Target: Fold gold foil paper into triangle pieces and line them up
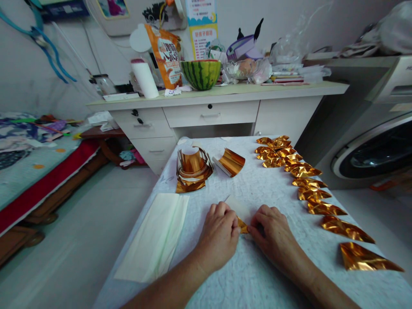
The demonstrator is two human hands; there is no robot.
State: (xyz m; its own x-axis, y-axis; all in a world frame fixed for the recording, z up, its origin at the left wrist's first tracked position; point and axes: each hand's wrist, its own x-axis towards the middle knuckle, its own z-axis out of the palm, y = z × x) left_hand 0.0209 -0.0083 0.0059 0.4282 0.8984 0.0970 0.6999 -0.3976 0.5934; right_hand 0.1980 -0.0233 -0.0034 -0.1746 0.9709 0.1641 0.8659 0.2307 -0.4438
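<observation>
Between my two hands, at the middle of the cloth-covered table (206, 274), lies a sheet of gold foil paper (242, 225) whose pale back (240, 207) shows behind the fingers. My left hand (219, 229) is closed on its left side, fingers curled. From the right, my right hand (272, 227) pinches the foil's near right part with thumb and fingers. Most of the sheet is hidden under the hands. Several folded gold foil pieces (318, 208) form a line along the table's right side. A curled stack of gold foil sheets (194, 168) and a smaller curled stack (232, 162) sit farther back.
A folded pale yellow-green cloth or paper (152, 236) lies left of my left hand. Behind the table stands a white desk (209, 105) bearing a half watermelon (201, 75), an orange snack bag (165, 56) and a white roll (144, 78). A washing machine (363, 120) is at right, a bed (48, 167) at left.
</observation>
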